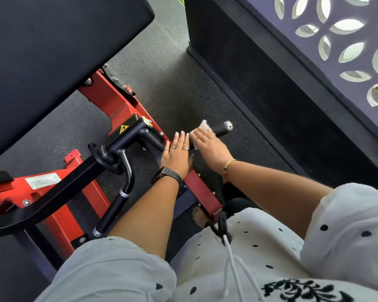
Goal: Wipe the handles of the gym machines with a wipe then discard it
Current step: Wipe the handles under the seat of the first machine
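A black machine handle with a silver end cap points to the right over the floor. My right hand holds a white wipe wrapped over this handle, fingers curled round it. My left hand lies flat with straight fingers on the handle's inner part, just left of the right hand. A second black handle of the same machine angles down toward me at the lower left, with nothing touching it.
The red machine frame runs diagonally under a large black pad. A dark wall base with a cut-out screen stands close on the right. Speckled rubber floor lies between them.
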`<state>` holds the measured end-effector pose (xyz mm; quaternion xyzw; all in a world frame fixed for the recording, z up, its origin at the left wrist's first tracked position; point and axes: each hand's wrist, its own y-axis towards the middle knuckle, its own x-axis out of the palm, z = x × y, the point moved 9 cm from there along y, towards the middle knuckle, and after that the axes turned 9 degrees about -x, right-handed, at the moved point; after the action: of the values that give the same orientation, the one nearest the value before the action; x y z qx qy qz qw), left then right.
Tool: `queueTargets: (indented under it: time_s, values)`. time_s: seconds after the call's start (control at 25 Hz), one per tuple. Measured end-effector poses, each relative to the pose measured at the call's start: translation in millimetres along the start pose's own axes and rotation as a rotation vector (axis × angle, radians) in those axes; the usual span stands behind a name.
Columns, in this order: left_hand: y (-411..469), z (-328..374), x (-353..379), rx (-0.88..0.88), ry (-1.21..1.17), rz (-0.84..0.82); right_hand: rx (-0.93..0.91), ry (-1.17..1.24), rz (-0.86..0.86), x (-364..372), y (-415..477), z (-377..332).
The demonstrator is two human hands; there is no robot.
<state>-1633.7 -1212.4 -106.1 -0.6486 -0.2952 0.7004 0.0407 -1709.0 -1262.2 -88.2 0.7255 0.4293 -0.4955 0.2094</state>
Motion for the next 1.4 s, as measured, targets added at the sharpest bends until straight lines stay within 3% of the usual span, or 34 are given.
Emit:
queueTargets:
  time_s: [0.16, 0.36, 0.56, 0.64, 0.88, 1.08, 1.28, 1.4]
  values:
    - [7.7, -1.6, -3.0, 0.024, -0.04, 0.006, -0.139, -0.056, -0.051, -3.5, -7.3, 16.4]
    - [11.6, 4.4, -4.7, 0.143, -0.053, -0.008, 0.172, -0.01, 0.089, -23.4, -28.5, 78.8]
    - [15.8, 8.2, -4.8, 0.119, -0.031, -0.01, -0.071, -0.038, 0.013, 5.4, -7.1, 0.5]
    - [17.0, 7.4, -6.1, 0.118, -0.033, -0.011, -0.104, -0.029, 0.008, 3.2, -1.1, 0.3]
    - [16.3, 7.2, -4.9, 0.124, -0.064, -0.051, 0.182, -0.011, 0.125, -29.9, -29.4, 86.1]
    - [16.1, 7.7, -4.3, 0.118, -0.05, -0.041, -0.009, -0.015, 0.155, -27.7, -20.8, 48.7]
    - [15.7, 7.2, -5.6, 0.103, -0.054, -0.055, 0.182, 0.026, -0.027, -18.0, 2.8, 83.5]
    - [16.1, 7.7, -6.8, 0.105, -0.066, -0.063, 0.428, 0.202, 0.126, -23.8, -30.0, 98.1]
